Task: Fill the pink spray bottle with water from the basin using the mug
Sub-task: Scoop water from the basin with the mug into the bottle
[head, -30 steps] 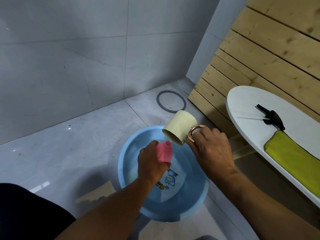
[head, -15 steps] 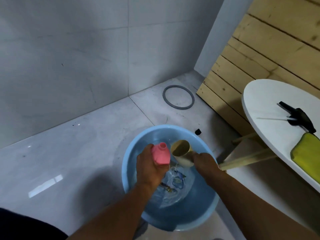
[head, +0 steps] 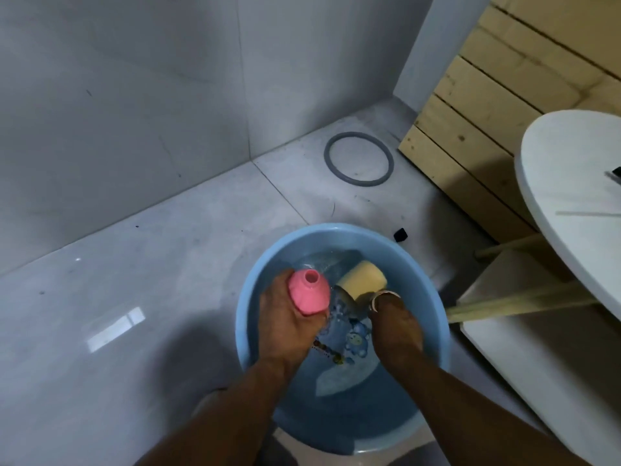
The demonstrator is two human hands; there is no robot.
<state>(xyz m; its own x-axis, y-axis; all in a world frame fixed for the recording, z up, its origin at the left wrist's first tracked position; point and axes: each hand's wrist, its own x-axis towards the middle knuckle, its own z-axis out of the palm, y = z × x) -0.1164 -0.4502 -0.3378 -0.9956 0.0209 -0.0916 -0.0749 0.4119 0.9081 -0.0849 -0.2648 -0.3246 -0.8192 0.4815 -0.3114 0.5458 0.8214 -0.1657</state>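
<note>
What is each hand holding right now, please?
Left hand: closed around the pink spray bottle.
Right hand: closed on the mug, dipped in the basin.

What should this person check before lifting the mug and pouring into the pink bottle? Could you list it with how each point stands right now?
1. Bottle opening free: ok. The pink spray bottle has no cap and its mouth faces up.
2. Bottle held firmly: ok. The left hand wraps its lower body.
3. Mug gripped: ok. The right hand holds the mug at its handle.
4. Mug taking water: ok. It lies tilted in the water of the basin.
5. How full the mug is: cannot tell. Its inside is hidden.
6. Bottle over the basin for spills: ok.
</note>
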